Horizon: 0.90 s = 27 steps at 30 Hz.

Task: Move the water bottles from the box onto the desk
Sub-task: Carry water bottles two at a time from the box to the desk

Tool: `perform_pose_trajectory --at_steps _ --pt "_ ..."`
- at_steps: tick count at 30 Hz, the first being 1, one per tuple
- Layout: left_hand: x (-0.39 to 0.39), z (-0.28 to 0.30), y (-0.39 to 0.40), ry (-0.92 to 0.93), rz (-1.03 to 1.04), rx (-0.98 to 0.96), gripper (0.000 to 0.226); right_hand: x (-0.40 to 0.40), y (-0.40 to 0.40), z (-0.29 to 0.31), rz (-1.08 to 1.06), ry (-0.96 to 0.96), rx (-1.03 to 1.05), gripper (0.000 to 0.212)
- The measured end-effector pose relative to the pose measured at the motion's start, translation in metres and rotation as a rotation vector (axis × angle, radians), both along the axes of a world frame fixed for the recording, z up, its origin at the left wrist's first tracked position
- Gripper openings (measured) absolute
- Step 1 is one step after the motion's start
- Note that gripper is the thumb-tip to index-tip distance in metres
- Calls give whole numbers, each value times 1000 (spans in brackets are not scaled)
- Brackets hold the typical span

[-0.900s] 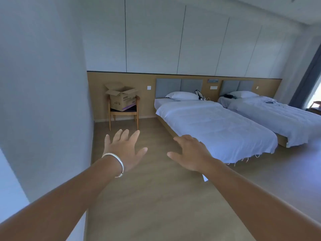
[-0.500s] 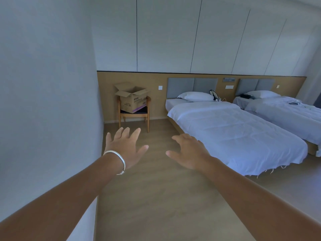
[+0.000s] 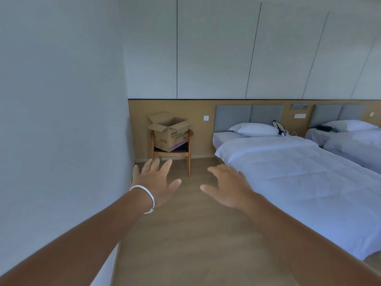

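A brown cardboard box point(image 3: 170, 136) with its flaps open stands on a wooden chair point(image 3: 172, 154) against the far wall. Its inside is hidden from here, so no bottles show, and no desk is in view. My left hand point(image 3: 155, 182), with a silver bangle at the wrist, is stretched out in front of me, fingers spread, holding nothing. My right hand point(image 3: 225, 186) reaches forward beside it, palm down, fingers relaxed and empty. Both hands are well short of the box, above the floor.
A white wall point(image 3: 61, 120) runs close along my left. A bed with white bedding point(image 3: 299, 182) fills the right side, and a second bed point(image 3: 354, 145) lies beyond it. Wooden floor point(image 3: 185, 234) leads between the wall and the bed to the chair.
The view has turned left and moved nearer: the box and chair appear larger and closer to the middle. Both hands stay stretched out and empty.
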State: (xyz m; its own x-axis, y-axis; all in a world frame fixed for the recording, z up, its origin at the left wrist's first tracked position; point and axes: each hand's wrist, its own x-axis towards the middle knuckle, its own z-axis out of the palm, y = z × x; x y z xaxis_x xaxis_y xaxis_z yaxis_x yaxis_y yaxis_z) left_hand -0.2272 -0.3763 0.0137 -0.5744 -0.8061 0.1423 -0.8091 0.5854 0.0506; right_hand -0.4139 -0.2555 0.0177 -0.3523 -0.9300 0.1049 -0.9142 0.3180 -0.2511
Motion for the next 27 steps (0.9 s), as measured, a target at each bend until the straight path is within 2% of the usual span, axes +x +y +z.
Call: perform_pose_trajectory --at_steps 7,16,27 --pt "-86 11 -91 23 61 -27 71 -99 -110 14 57 6 -18 70" --pt "-155 0 -216 29 89 -2 70 -173 -240 4 105 6 -25 70" --pt "-219 -14 -449 92 66 2 72 -229 -459 -13 64 -3 -22 69"
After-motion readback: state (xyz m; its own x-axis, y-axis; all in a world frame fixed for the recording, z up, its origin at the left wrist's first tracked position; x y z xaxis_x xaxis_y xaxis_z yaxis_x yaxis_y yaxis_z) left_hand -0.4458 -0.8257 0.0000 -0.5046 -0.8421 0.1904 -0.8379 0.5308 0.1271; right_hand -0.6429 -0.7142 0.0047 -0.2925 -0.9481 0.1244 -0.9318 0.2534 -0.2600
